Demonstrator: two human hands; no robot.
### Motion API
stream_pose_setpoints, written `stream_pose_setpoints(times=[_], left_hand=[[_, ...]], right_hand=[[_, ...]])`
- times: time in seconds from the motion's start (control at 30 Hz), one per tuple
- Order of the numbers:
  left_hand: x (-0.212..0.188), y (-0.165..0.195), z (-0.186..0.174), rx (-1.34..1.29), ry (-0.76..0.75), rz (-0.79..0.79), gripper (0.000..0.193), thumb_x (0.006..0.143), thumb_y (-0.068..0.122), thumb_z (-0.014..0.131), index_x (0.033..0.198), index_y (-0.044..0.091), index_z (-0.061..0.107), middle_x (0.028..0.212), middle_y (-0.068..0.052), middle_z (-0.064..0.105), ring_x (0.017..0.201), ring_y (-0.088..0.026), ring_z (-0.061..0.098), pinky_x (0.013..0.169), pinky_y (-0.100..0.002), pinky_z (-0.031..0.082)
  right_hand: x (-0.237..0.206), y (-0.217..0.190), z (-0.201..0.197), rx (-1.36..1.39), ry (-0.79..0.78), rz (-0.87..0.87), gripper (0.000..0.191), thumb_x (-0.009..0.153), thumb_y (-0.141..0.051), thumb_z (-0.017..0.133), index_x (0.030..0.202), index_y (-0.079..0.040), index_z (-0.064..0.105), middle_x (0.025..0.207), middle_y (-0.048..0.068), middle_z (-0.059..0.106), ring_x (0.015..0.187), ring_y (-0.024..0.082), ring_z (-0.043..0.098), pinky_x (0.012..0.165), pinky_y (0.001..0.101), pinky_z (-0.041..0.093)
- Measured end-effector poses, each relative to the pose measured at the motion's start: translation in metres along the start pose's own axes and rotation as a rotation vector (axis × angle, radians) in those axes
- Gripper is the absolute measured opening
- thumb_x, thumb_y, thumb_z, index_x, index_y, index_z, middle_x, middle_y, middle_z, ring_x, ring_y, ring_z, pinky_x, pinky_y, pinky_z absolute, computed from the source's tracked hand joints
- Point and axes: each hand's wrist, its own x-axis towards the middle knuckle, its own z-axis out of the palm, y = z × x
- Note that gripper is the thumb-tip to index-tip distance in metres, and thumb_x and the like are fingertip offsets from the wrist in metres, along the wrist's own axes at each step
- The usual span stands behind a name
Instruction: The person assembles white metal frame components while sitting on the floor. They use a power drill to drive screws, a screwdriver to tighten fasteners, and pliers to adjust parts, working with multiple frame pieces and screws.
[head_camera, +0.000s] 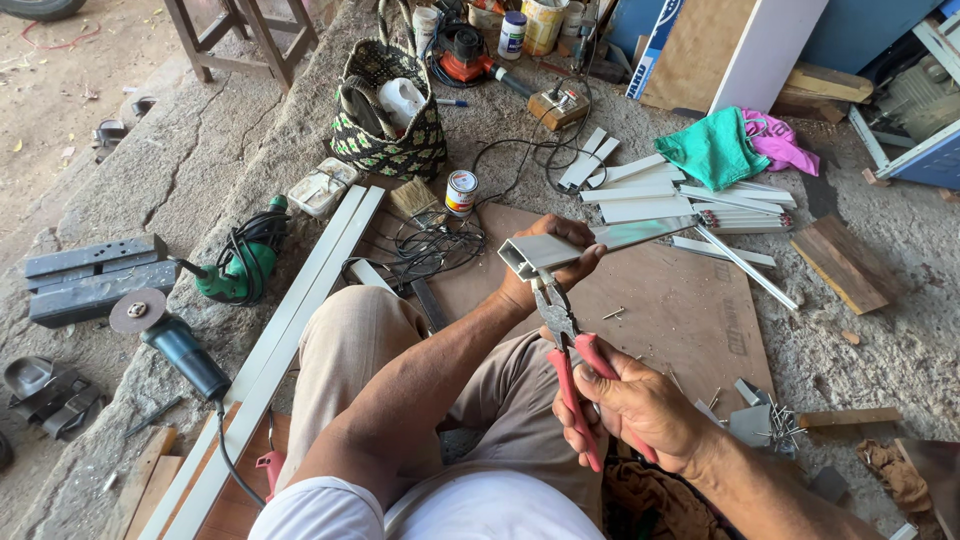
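Left hand (545, 262) fingers wrap a hollow aluminium section (590, 245); right hand (640, 405) grips red pliers (570, 350), tips at the section's open end. Plywood board (690, 310) lies beneath, tangled cables (425, 250) and a small tin (460, 192) left, cut strips (680, 200) beyond. Bare concrete opens rightward.

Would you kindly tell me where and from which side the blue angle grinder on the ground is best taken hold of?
Grip the blue angle grinder around its barrel-shaped body, behind the disc, coming from above. It lies flat on the concrete with the disc at its upper-left end and the cable trailing from its lower-right end, so the middle of the body is probably the safest hold.
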Motion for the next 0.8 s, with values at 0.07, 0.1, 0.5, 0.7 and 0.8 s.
stream_pose_setpoints(times=[0.07,0.1,0.5,0.7,0.8], left_hand=[[-0.001,-0.001,-0.001,-0.015,-0.023,-0.039,0.034,0.088,0.026,0.084,0.097,0.009,0.057,0.096,-0.007,0.076,0.084,-0.019,0.078,0.073,-0.031,0.063],[-0.001,-0.002,-0.002,-0.024,-0.036,-0.059,0.034,0.087,0.026,0.084,0.097,0.009,0.056,0.096,-0.007,0.076,0.082,-0.018,0.077,0.072,-0.031,0.063],[-0.009,-0.006,-0.001,0.009,-0.015,0.056,0.030,0.090,0.020,0.083,0.098,0.008,0.057,0.096,-0.008,0.075,0.088,-0.020,0.078,0.075,-0.033,0.064],[-0.011,-0.004,-0.004,-0.075,-0.045,-0.057,0.034,0.089,0.023,0.083,0.100,0.008,0.055,0.099,-0.009,0.076,0.083,-0.017,0.077,0.072,-0.032,0.063],[-0.013,-0.006,-0.004,-0.061,-0.021,-0.034,0.034,0.090,0.023,0.084,0.100,0.008,0.055,0.099,-0.009,0.075,0.085,-0.018,0.076,0.074,-0.031,0.063]], right_hand=[[0.000,-0.001,-0.001,-0.026,-0.014,-0.007,0.039,0.100,-0.028,0.051,0.133,-0.007,0.049,0.089,0.014,0.067,0.070,0.024,0.070,0.058,0.0407,0.060],[0.000,-0.003,-0.001,-0.050,-0.020,-0.011,0.040,0.099,-0.029,0.050,0.134,-0.009,0.049,0.089,0.015,0.068,0.071,0.025,0.071,0.058,0.0406,0.060],[-0.007,-0.021,-0.004,-0.117,-0.070,0.080,0.046,0.098,-0.029,0.050,0.139,-0.007,0.050,0.096,0.017,0.073,0.085,0.028,0.076,0.072,0.0431,0.063],[-0.006,-0.012,0.001,-0.031,-0.071,0.060,0.042,0.100,-0.027,0.049,0.138,-0.010,0.047,0.085,0.013,0.067,0.068,0.023,0.069,0.060,0.0406,0.062],[-0.004,-0.007,0.005,-0.042,-0.061,0.033,0.041,0.101,-0.028,0.049,0.138,-0.009,0.047,0.083,0.013,0.065,0.066,0.022,0.067,0.057,0.0396,0.061]])
